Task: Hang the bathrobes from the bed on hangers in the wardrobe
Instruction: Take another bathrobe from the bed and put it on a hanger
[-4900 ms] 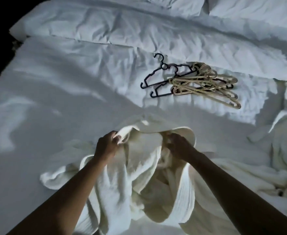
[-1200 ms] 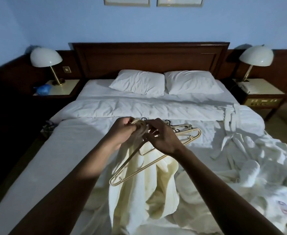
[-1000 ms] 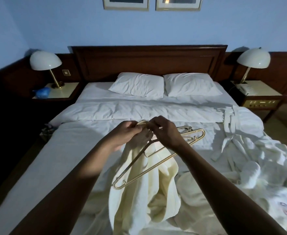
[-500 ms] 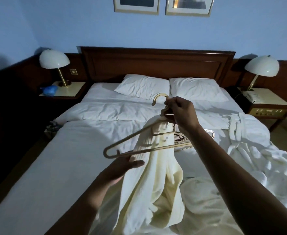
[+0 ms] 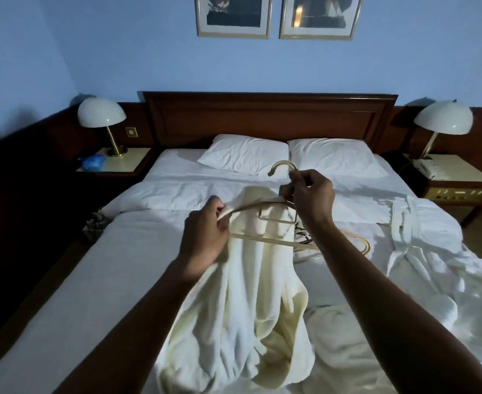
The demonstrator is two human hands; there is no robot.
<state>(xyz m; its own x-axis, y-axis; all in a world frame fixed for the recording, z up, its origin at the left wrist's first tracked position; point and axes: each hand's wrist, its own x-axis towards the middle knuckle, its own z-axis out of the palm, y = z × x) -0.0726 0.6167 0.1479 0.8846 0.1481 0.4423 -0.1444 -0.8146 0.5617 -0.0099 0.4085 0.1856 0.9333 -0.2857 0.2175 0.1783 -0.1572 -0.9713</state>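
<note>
Over the bed [image 5: 120, 265], right hand [image 5: 313, 194] tight around hanger [image 5: 281, 162], left hand [image 5: 205, 237] tight around bathrobe [image 5: 248, 294] edge.

Your bathrobe [image 5: 251, 282] is thick cream cloth, nubbly and matt — the hanger [image 5: 262, 239] looks smooth and faintly glossy, plastic or metal you can't tell. Under them the bed sheet [image 5: 126, 265] is matt white cloth — the headboard [image 5: 262, 118] dark polished wood.

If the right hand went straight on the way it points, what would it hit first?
Likely the right-side pillow; the right hand is raised, so depth is unclear.
</note>
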